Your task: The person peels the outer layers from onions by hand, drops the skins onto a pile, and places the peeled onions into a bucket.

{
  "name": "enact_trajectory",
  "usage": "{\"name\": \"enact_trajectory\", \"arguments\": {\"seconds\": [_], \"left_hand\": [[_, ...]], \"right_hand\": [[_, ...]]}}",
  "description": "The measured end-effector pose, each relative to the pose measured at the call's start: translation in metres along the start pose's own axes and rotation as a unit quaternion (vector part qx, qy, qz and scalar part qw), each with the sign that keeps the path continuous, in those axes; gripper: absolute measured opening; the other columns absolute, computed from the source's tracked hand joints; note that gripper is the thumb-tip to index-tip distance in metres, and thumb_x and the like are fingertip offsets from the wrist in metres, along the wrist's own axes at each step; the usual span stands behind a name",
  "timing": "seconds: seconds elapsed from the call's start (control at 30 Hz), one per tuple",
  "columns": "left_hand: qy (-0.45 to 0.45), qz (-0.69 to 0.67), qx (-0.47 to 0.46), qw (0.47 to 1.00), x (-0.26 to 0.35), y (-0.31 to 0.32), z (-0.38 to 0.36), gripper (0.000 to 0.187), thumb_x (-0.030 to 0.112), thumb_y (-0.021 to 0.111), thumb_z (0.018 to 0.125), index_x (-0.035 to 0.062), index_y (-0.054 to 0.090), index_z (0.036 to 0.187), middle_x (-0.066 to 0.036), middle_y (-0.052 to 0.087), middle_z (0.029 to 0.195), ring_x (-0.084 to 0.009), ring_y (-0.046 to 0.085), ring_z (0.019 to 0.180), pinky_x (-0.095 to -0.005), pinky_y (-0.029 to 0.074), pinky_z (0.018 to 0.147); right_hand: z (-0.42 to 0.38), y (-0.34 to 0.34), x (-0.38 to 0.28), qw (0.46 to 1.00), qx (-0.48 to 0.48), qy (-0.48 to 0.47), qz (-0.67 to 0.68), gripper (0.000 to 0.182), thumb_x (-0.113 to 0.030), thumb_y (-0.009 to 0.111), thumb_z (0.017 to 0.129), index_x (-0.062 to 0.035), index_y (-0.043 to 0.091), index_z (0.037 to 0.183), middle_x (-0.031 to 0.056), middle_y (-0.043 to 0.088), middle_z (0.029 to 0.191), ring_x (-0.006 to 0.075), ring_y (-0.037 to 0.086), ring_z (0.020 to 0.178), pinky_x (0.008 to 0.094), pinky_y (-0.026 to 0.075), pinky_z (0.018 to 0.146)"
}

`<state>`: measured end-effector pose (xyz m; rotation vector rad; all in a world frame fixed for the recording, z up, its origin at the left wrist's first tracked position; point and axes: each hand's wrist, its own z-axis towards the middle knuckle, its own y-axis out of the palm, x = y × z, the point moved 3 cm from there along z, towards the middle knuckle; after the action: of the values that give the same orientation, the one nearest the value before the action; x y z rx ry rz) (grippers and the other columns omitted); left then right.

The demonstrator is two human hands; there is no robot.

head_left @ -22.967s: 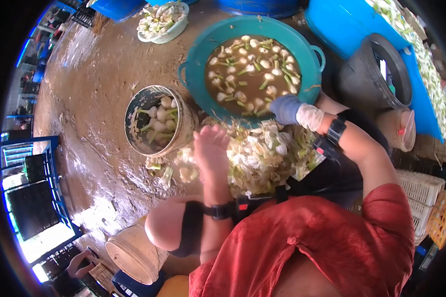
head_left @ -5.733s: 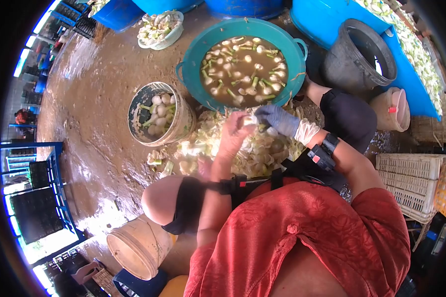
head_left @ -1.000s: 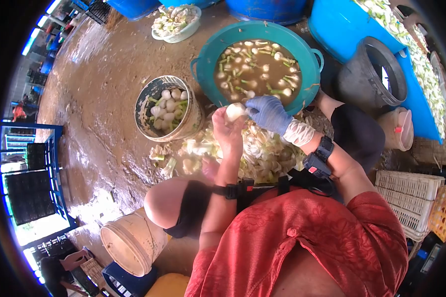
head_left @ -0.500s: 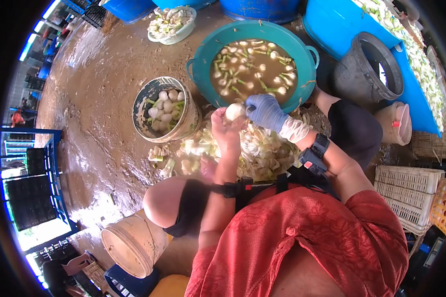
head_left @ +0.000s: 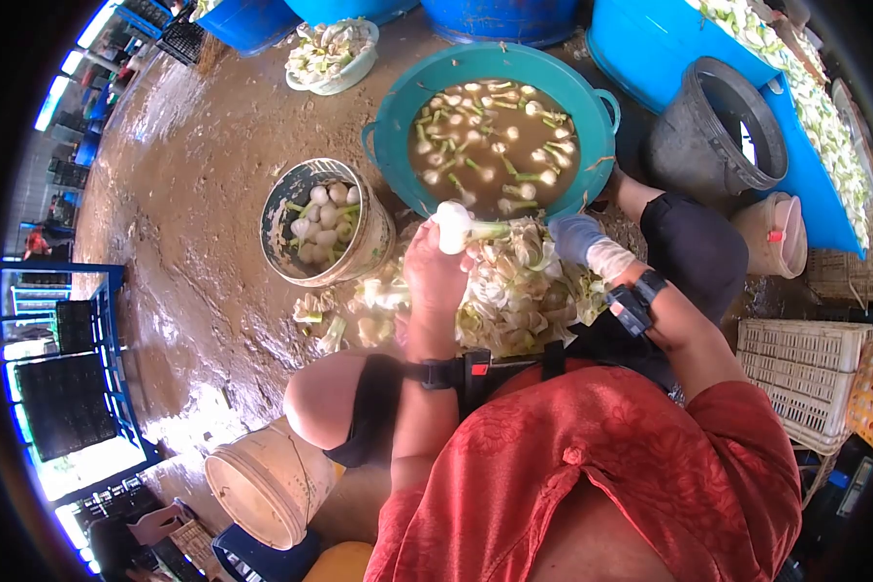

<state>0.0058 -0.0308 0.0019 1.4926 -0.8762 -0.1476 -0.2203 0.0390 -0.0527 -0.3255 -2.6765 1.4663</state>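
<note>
My bare left hand (head_left: pixel 435 274) is closed around a white garlic bulb (head_left: pixel 452 225) whose pale green stem points right. It holds the bulb above the near rim of a green tub (head_left: pixel 382 167). In the tub's brown water float several garlic bulbs (head_left: pixel 517 191) with short stems. My right hand (head_left: pixel 574 239), in a blue glove, is apart from the held bulb, over the right side of a heap of garlic peelings (head_left: pixel 524 296). Its fingers are blurred and partly hidden. Left of the tub, a bucket (head_left: pixel 368 236) contains several cleaned garlic bulbs (head_left: pixel 323 215).
A pale bowl of peelings (head_left: pixel 330 53) stands beyond the bucket on wet, muddy ground. At right are a black bucket (head_left: pixel 684 141), a pinkish bucket (head_left: pixel 768 233) and a white crate (head_left: pixel 800 373). A blue sheet (head_left: pixel 650 53) holds more trimmings. A beige bucket (head_left: pixel 257 485) leans near my left knee.
My right hand has come away from the garlic bulb and moved right and down toward the peelings. The bulb in my left hand has turned, its stem now showing on the right.
</note>
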Motion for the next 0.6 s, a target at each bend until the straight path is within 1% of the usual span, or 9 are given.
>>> {"name": "enact_trajectory", "arguments": {"seconds": [0.07, 0.1, 0.13, 0.23, 0.33, 0.37, 0.47, 0.53, 0.6], "left_hand": [[-0.007, 0.006, -0.02, 1.0, -0.001, 0.008, 0.0, 0.034, 0.023, 0.058, 0.087, 0.0007, 0.05, 0.111, -0.014, 0.06, 0.1, -0.0223, 0.057, 0.078, -0.0276, 0.042, 0.054], [-0.016, 0.013, -0.04, 0.999, -0.004, 0.013, -0.001, 0.033, 0.023, 0.057, 0.088, 0.0005, 0.05, 0.112, -0.013, 0.06, 0.1, -0.022, 0.056, 0.079, -0.0276, 0.042, 0.055], [-0.021, 0.014, -0.041, 0.999, -0.007, 0.014, -0.001, 0.033, 0.023, 0.057, 0.088, 0.0005, 0.05, 0.112, -0.013, 0.06, 0.1, -0.022, 0.056, 0.079, -0.0276, 0.042, 0.055], [-0.041, 0.045, 0.064, 0.996, -0.018, 0.016, 0.0, 0.032, 0.019, 0.05, 0.089, 0.0017, 0.047, 0.116, -0.013, 0.06, 0.093, -0.022, 0.057, 0.07, -0.0288, 0.043, 0.052], [-0.031, 0.123, 0.055, 0.99, -0.022, 0.021, -0.003, 0.036, 0.021, 0.054, 0.088, 0.0009, 0.047, 0.118, -0.012, 0.059, 0.091, -0.0199, 0.056, 0.069, -0.0277, 0.042, 0.051], [-0.03, 0.124, 0.055, 0.99, -0.024, 0.02, -0.004, 0.036, 0.021, 0.054, 0.088, 0.0009, 0.047, 0.118, -0.012, 0.059, 0.091, -0.0199, 0.056, 0.069, -0.0277, 0.042, 0.051], [-0.039, 0.197, 0.087, 0.976, -0.028, 0.01, -0.008, 0.035, 0.026, 0.061, 0.086, 0.0009, 0.054, 0.11, -0.006, 0.058, 0.091, -0.0158, 0.055, 0.071, -0.0272, 0.043, 0.053], [-0.036, 0.328, 0.055, 0.943, -0.026, 0.013, -0.009, 0.04, 0.028, 0.068, 0.081, 0.0019, 0.056, 0.109, -0.004, 0.057, 0.087, -0.0113, 0.054, 0.067, -0.0228, 0.041, 0.051], [-0.031, 0.332, 0.097, 0.938, -0.026, 0.019, -0.013, 0.04, 0.027, 0.069, 0.078, 0.0013, 0.057, 0.107, -0.003, 0.057, 0.083, -0.008, 0.051, 0.063, -0.0187, 0.038, 0.048]], "right_hand": [[-0.009, -0.012, -0.002, 0.998, 0.049, -0.04, -0.004, 0.029, -0.027, 0.061, 0.082, -0.0006, 0.064, 0.095, 0.0135, 0.066, 0.089, 0.026, 0.064, 0.088, 0.0358, 0.05, 0.076], [-0.019, -0.029, -0.008, 0.942, 0.153, -0.143, 0.261, 0.032, -0.026, 0.064, 0.08, -0.0013, 0.063, 0.1, 0.0139, 0.066, 0.091, 0.0259, 0.064, 0.088, 0.0348, 0.049, 0.075], [-0.032, -0.05, -0.012, 0.798, 0.246, -0.232, 0.499, 0.035, -0.025, 0.066, 0.079, -0.0019, 0.062, 0.105, 0.0142, 0.065, 0.092, 0.0257, 0.064, 0.087, 0.0339, 0.049, 0.073], [-0.052, -0.084, -0.044, 0.822, 0.215, -0.296, 0.437, 0.034, -0.023, 0.069, 0.076, -0.0033, 0.063, 0.104, 0.0162, 0.065, 0.09, 0.0292, 0.064, 0.081, 0.0341, 0.049, 0.071], [-0.041, -0.077, -0.053, 0.87, 0.209, -0.27, 0.355, 0.029, -0.022, 0.069, 0.075, -0.0037, 0.066, 0.097, 0.0173, 0.065, 0.083, 0.0313, 0.062, 0.075, 0.0355, 0.049, 0.069], [-0.04, -0.075, -0.054, 0.868, 0.221, -0.275, 0.349, 0.025, -0.024, 0.068, 0.076, -0.0026, 0.067, 0.089, 0.0167, 0.064, 0.076, 0.0312, 0.062, 0.071, 0.0359, 0.049, 0.066], [-0.04, -0.068, -0.057, 0.893, 0.14, -0.246, 0.351, 0.023, -0.023, 0.066, 0.077, -0.003, 0.068, 0.088, 0.017, 0.064, 0.075, 0.0321, 0.062, 0.072, 0.0366, 0.048, 0.067], [-0.044, -0.066, -0.058, 0.892, 0.15, -0.248, 0.346, 0.021, -0.022, 0.065, 0.078, -0.0032, 0.068, 0.088, 0.0179, 0.064, 0.077, 0.0324, 0.061, 0.073, 0.0364, 0.047, 0.067], [-0.045, -0.063, -0.058, 0.891, 0.159, -0.252, 0.341, 0.02, -0.02, 0.064, 0.078, -0.0033, 0.068, 0.089, 0.0189, 0.064, 0.078, 0.0327, 0.061, 0.074, 0.0363, 0.047, 0.068]]}}
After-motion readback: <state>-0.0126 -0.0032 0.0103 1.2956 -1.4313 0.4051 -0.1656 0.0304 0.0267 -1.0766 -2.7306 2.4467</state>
